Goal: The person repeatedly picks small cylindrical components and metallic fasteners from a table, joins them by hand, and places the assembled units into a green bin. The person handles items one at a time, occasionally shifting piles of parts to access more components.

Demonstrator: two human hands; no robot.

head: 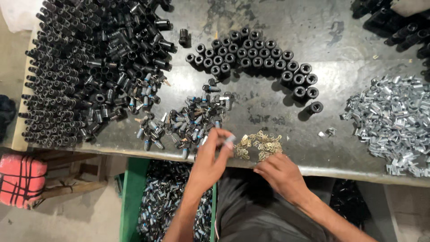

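I see my left hand (209, 157) with its grip pinched on a small silver-tipped pin (229, 140), raised just above the near edge of the surface (313, 27). My right hand (280, 172) has its fingers together, touching the brass clips (259, 146) lying just right of the pin. Black sleeves (253, 56) stand upright farther back.

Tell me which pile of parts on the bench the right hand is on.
The right hand rests at the small brass clip pile, set apart by its gold colour; the silver pile lies far right.
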